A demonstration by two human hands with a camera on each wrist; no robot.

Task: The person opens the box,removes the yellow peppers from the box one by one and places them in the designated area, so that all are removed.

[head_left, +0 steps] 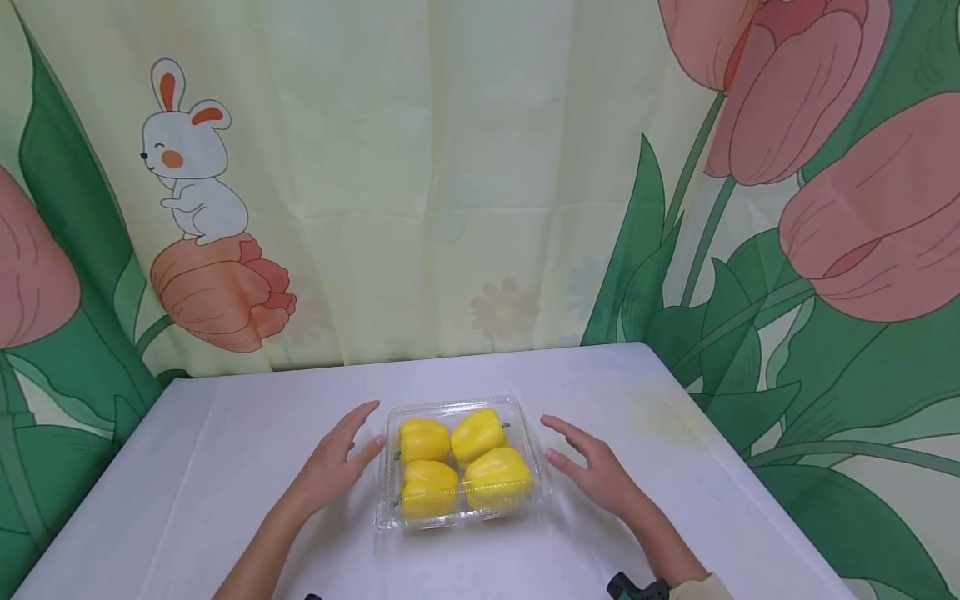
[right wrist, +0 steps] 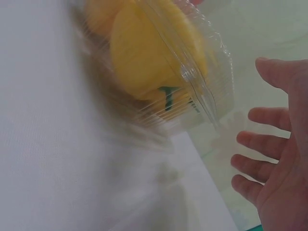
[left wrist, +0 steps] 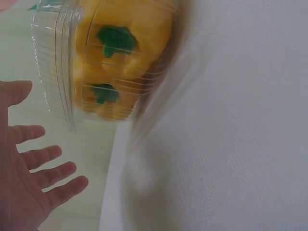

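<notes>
Near the middle of the white table [head_left: 202, 450], a clear plastic box [head_left: 457, 404] rests with four yellow peppers inside, set in two rows of two, its clear lid over them. The back left pepper [head_left: 424, 440] sits beside the back right pepper [head_left: 477, 436], whose green stem points to the right; the front left pepper [head_left: 429, 490] and the front right pepper [head_left: 498, 477] lie nearer the person, behind the ridged front wall. From the left wrist, two green stems [left wrist: 117, 40] show through the side of the box, and the right wrist view shows more green behind the opposite side. To the left of the box, the left hand [head_left: 333, 462] is released, its fingers apart and its palm turned toward the plastic; the thumb tip is just beside the box edge, and the left wrist view shows a small gap between them. Across from it, the right hand [head_left: 592, 471] is likewise released, fingers extended and spread, near the box's right side but apart from it. A dark wristband [head_left: 637, 588] and the end of a beige sleeve [head_left: 703, 588] show at the right wrist. Behind the table hangs a pale curtain [head_left: 360, 167] printed with a white rabbit [head_left: 198, 183] perched on an orange tulip [head_left: 217, 292], and with large pink tulips [head_left: 885, 208] and green leaves on the right.
</notes>
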